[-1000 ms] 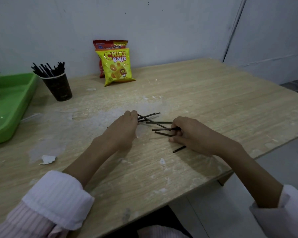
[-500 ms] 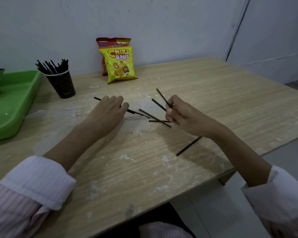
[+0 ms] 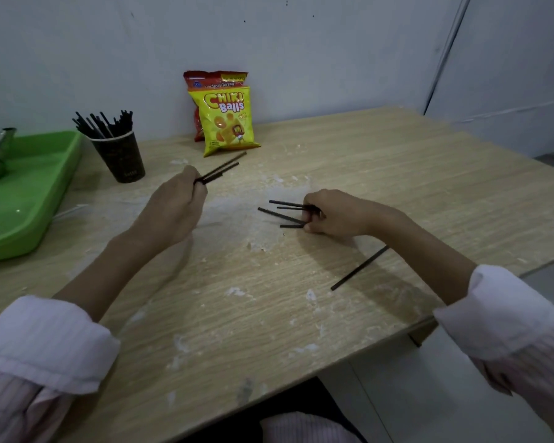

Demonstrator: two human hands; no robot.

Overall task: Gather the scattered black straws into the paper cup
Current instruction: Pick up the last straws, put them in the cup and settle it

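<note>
A dark paper cup [image 3: 122,159] stands at the back left of the table, with several black straws sticking up out of it. My left hand [image 3: 173,207] is raised off the table and pinches two black straws [image 3: 224,169] that point up and to the right. My right hand [image 3: 330,215] rests on the table, its fingers closed on several black straws [image 3: 283,212] that fan out to the left. One more black straw [image 3: 359,268] lies loose on the table under my right forearm, near the right edge.
A green tray [image 3: 29,199] sits at the left edge, next to the cup, with a metal object in it. Two snack bags [image 3: 226,118] lean against the back wall. The wooden table [image 3: 237,314] has white patches and ends close on the right.
My left hand lifted off the table with two straws and moved up toward the cup. My right hand came back down and gathered the straws that lay in the middle.
</note>
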